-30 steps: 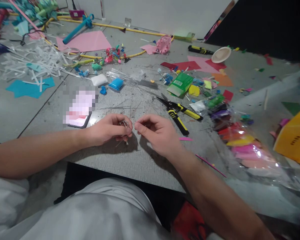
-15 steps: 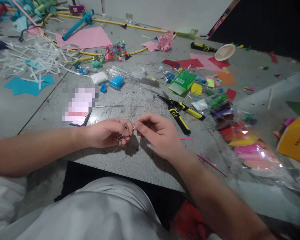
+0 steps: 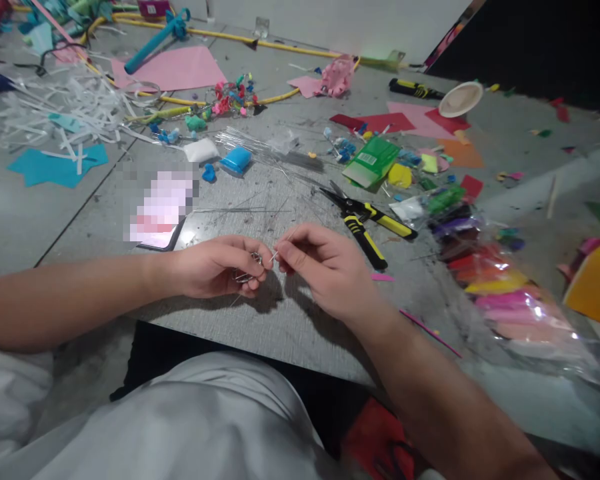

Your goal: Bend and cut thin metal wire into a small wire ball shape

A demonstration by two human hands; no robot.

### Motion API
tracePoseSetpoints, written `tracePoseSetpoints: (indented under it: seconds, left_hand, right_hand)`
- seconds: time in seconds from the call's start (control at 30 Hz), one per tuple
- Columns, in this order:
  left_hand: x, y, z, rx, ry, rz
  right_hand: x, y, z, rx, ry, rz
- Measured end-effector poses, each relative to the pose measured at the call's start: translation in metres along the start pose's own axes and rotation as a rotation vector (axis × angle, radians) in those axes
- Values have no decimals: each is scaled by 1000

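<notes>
Over the near worktop [image 3: 300, 333], the left grip [image 3: 220, 267] is clasping the coiled wire [image 3: 250, 270], ideally without crushing its loops, while the right grip [image 3: 325, 270] is pinching a thin strand [image 3: 274, 256] (keeping the pinch close is likely helping).

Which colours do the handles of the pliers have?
The pliers' handles are black with yellow inlays, seen best in the head camera's current view.

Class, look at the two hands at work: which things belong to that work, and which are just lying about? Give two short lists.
In the work:
- bent wire in the left hand
- thin wire pinched by the right hand
- probably the pliers

Just lying about, it seems:
- phone
- green packet
- pale dish
</notes>
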State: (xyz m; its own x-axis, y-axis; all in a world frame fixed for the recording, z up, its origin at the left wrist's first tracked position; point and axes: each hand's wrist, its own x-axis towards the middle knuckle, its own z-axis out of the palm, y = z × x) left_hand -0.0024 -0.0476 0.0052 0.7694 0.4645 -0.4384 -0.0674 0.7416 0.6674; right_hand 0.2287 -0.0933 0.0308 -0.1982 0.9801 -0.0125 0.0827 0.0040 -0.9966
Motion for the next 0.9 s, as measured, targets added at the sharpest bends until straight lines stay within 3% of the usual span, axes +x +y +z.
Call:
tracePoseSetpoints:
  seconds: [0.27, 0.6, 0.9]
  left_hand:
    - [2, -3, -4, 65, -1, -25]
    - [2, -1, -6, 66, -29, 54]
    - [1, -1, -4, 61, 9, 51]
  right_hand:
    - [-2, 3, 2, -8, -5, -1]
    - [-3, 6, 1, 55, -25, -18]
    - [-6, 8, 1, -74, -13, -68]
